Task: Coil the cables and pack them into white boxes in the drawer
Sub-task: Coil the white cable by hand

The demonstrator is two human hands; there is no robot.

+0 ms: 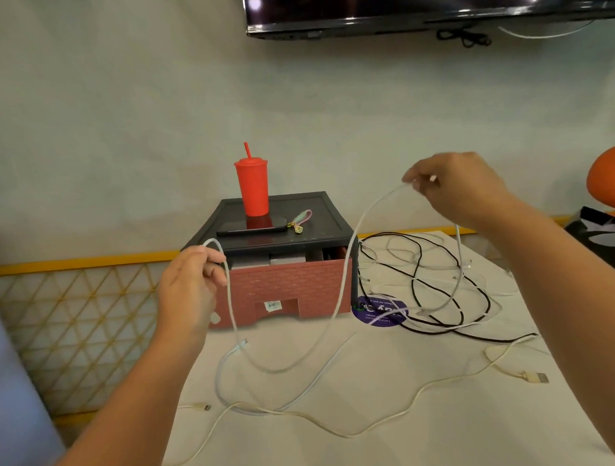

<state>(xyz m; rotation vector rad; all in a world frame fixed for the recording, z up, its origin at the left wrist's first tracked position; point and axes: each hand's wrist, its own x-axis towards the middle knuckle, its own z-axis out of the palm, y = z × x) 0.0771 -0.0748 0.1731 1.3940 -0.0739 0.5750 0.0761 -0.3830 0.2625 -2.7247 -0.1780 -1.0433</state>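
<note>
Now gripping white cable (341,295) in left hand (188,292), fingers (213,261) curled round it; pinching same cable higher in right hand (460,189); slack sagging before pulled-out drawer (287,287), above worktop (381,442); other cables (446,327) tangled rightward.

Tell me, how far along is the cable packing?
Early. Done: only the drawer stands open; no coiled cable shows. In hand: left hand and right hand hold one white cable, slack between them, uncoiled. Left: the black cable and a cream cable lie loose on the table.
</note>
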